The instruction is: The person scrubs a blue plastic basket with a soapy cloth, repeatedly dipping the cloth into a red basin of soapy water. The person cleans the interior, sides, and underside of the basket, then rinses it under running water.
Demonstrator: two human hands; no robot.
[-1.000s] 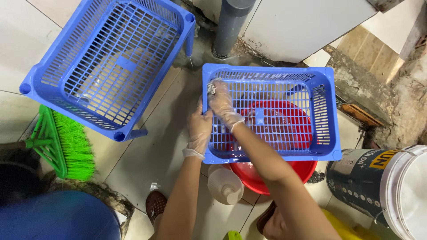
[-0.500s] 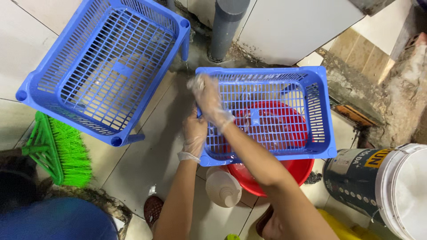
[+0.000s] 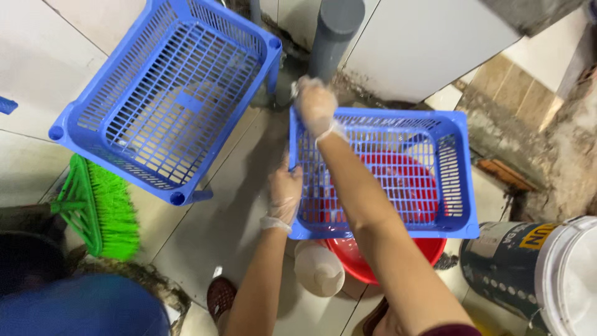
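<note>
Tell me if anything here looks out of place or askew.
Nothing is spilled or broken. The second blue basket stands tilted against the wall, and the green brush lies on the floor. The left hand and right hand hold the blue basket over the red basin.

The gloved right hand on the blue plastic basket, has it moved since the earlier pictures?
Yes. The gloved right hand has slid from inside the blue plastic basket to its far left corner, toward the grey pipe.

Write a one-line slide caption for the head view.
Gloved left hand steadies a blue slatted basket over a red basin while the right hand rubs its far corner.
</note>
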